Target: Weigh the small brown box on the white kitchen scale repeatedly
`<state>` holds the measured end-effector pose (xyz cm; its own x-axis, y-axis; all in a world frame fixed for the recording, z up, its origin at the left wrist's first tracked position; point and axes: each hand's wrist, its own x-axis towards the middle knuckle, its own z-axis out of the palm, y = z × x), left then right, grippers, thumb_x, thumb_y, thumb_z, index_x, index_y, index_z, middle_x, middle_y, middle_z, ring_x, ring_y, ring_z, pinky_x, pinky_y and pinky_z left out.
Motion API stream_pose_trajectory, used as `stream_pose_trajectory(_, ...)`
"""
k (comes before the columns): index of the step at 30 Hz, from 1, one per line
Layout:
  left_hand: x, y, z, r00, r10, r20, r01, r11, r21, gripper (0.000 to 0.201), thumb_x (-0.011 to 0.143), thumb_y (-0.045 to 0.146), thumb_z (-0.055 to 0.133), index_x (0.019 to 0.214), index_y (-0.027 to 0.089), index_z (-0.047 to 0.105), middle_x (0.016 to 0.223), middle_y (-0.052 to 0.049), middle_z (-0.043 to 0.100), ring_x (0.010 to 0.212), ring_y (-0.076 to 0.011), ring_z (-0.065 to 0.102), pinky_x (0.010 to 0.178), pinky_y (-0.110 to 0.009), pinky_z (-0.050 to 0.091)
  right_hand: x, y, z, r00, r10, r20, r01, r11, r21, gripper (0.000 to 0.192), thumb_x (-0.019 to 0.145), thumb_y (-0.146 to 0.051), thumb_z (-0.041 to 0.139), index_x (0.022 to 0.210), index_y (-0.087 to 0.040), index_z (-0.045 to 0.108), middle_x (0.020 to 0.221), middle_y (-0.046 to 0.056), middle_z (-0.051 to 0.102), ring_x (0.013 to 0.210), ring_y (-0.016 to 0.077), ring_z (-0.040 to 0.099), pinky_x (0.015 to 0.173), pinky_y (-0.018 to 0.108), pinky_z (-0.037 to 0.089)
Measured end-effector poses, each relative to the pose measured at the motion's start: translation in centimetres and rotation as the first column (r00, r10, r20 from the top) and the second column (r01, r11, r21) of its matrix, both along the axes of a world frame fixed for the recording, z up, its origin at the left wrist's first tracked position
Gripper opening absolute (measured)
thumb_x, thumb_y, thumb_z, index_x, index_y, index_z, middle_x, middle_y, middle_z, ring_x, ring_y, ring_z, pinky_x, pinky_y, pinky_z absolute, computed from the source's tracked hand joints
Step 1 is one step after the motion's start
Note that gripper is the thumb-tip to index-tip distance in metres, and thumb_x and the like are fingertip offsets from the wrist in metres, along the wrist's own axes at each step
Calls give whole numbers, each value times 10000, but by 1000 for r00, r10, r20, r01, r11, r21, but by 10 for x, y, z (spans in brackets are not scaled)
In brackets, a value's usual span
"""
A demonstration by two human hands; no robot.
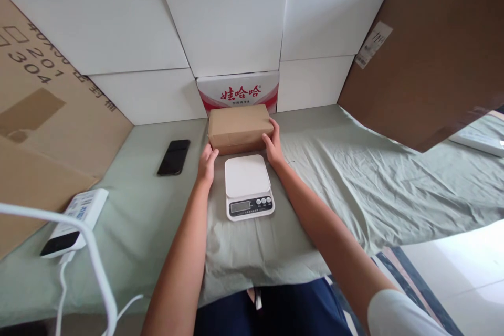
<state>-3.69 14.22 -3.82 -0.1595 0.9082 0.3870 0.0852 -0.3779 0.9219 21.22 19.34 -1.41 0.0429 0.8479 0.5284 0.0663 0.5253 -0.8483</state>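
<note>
The cloth-covered surface [331,178] ended at a near edge just before the person's lap, where the green fabric hung a little unevenly. At the back, stacked white boxes [224,26] and a carton with red lettering [240,89] made a wall close behind the brown box [238,128], so little room was left on that side. A kitchen scale [249,184] lay just in front of it, between the forearms. To the left, a strip of cloth separated the left hand [207,163] from a dark phone [174,157], with a white power strip [74,223] farther out by a large carton [51,115]. The widest room was on the right, a wrinkled stretch of cloth reaching toward a tilted brown carton [429,52].

The brown box was plain, closed and oblong, with its long side facing the person. Both hands were partly open, cupped around its two ends: the left at the near left corner, the right hand [274,142] with its thumb on the front face and its fingers around the right end. Whether its underside touched the cloth could not be told.
</note>
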Motion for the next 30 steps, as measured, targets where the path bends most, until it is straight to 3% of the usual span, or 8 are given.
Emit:
stream_pose_trajectory(8, -5, -1, -4, 998, -6, 64, 11, 997, -77, 630, 929, 523, 624, 1477, 212, 606, 1582, -110, 577, 1536, -290, 456, 1285, -434, 311, 2, 9, -9, 1000, 9, -22, -8, 1000, 12, 740, 934, -626, 544, 1547, -245, 381, 1679, 113, 410, 1587, 307, 366, 1353, 539, 234)
stream_pose_trajectory(12, -15, -3, 0, 973, 135, 188, -107, 983, -151, 752, 887, 583, 645, 1539, 221, 550, 1681, -118, 447, 1594, -299, 354, 1295, -447, 286, 12, 16, -15, 998, 2, -69, 1, 999, 50, 804, 952, -673, 502, 1623, -298, 264, 1773, 68, 248, 1665, 280, 232, 1364, 538, 220)
stream_pose_trajectory(16, -22, -3, 3, 942, 227, 247, -182, 964, -193, 759, 872, 591, 649, 1547, 258, 547, 1695, -102, 423, 1589, -293, 363, 1289, -447, 304, 20, 15, -17, 997, 1, -78, 1, 1000, 14, 779, 975, -657, 481, 1637, -320, 246, 1779, 59, 247, 1665, 274, 240, 1343, 553, 270)
stream_pose_trajectory(19, -20, -3, 2, 961, 189, 204, -142, 964, -224, 770, 875, 612, 646, 1540, 234, 558, 1672, -119, 457, 1586, -308, 364, 1293, -464, 296, 19, 12, -16, 996, 68, -52, -69, 997, -17, 830, 959, -674, 494, 1651, -307, 220, 1770, 77, 279, 1646, 292, 292, 1321, 571, 308)
stream_pose_trajectory(25, -13, -4, 0, 999, -8, 47, 17, 982, -187, 729, 916, 601, 636, 1539, 231, 553, 1653, -101, 491, 1579, -302, 385, 1302, -499, 272, 12, 8, -14, 995, 88, 37, -87, 996, -7, 921, 911, -713, 560, 1652, -252, 266, 1754, 90, 328, 1653, 306, 264, 1358, 546, 236)
stream_pose_trajectory(30, -9, -1, -4, 996, 21, 84, -1, 974, -227, 783, 924, 735, 540, 1483, 191, 608, 1611, -142, 537, 1561, -320, 413, 1301, -496, 286, 10, 7, -14, 996, 80, 32, -78, 995, -65, 1003, 899, -746, 542, 1671, -216, 181, 1769, 110, 273, 1664, 319, 224, 1376, 556, 153)
